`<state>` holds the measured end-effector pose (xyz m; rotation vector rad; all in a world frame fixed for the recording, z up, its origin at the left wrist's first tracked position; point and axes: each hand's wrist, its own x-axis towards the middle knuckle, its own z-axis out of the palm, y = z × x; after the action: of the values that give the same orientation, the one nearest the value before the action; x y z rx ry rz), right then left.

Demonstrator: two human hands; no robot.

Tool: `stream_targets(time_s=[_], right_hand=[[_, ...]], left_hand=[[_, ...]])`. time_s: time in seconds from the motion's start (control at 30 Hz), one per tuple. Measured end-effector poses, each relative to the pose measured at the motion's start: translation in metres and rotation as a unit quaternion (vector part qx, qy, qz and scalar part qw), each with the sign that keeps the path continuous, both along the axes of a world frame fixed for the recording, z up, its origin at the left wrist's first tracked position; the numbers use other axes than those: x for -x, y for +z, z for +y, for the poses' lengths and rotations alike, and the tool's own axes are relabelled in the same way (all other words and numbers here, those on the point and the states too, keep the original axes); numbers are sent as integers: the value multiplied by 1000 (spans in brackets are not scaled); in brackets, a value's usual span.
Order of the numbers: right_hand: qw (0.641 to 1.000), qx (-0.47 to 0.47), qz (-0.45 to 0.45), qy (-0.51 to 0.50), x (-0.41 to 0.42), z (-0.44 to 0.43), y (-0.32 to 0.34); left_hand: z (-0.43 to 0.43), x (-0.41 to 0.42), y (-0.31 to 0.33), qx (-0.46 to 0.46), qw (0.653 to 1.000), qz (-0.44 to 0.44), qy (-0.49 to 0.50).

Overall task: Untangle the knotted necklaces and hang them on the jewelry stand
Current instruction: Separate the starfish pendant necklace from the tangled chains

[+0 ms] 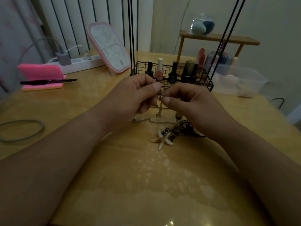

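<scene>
Both hands are raised over the middle of the wooden table [114, 185], thumbs nearly touching. My left hand [138, 95] and my right hand [187, 101] each pinch a thin metal chain [160, 101] between thumb and fingers. The chain hangs down to the tabletop and runs into a tangle of necklaces [182, 126] beneath my right hand. A white starfish pendant [162, 138] with dark beads lies at the near end of the tangle. Thin black rods [131, 38] rise from the wire basket behind; I cannot tell if they belong to the jewelry stand.
A black wire basket [206, 82] holds several nail polish bottles just behind my hands. A pink-framed mirror [107, 46], power strip [78, 61], pink notepad [40, 75] and black pen [48, 81] sit left. A wooden shelf [218, 39] and plastic box [241, 80] stand right.
</scene>
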<state>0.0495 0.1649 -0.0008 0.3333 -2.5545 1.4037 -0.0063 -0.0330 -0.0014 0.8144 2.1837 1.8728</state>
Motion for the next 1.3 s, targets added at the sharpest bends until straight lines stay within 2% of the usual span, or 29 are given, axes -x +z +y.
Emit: stream_targets(time_s=[0.1, 0.3, 0.47, 0.6, 0.73, 0.8, 0.87, 0.97, 1.07, 1.2, 1.3], right_hand=[[1000, 13, -14, -19, 1, 2, 0], [995, -21, -74, -71, 2, 10, 4], [990, -37, -102, -90, 1, 12, 4], [985, -78, -142, -55, 1, 14, 5], [990, -65, -126, -8, -3, 13, 11], [993, -57, -102, 9, -5, 13, 12], [996, -47, -74, 14, -5, 12, 14], [999, -26, -40, 25, -7, 9, 18], [999, -26, -19, 41, -8, 6, 19], [998, -48, -11, 39, -7, 7, 14], [997, -65, -8, 29, -5, 7, 10]], left_hand=[[-1, 2, 4, -89, 992, -84, 11], [-16, 19, 7, -282, 932, -225, 25], [-19, 23, 7, -328, 915, -234, 29], [-24, 27, 7, -360, 903, -232, 40], [-29, 30, 7, -377, 895, -229, 67], [-30, 30, 7, -353, 905, -222, 82], [-28, 27, 7, -285, 935, -196, 84], [-18, 18, 4, -77, 990, -78, 87], [-10, 7, 1, 83, 994, 34, 65], [-6, 2, 0, 140, 985, 104, -3], [-4, 1, -1, 130, 983, 129, -18]])
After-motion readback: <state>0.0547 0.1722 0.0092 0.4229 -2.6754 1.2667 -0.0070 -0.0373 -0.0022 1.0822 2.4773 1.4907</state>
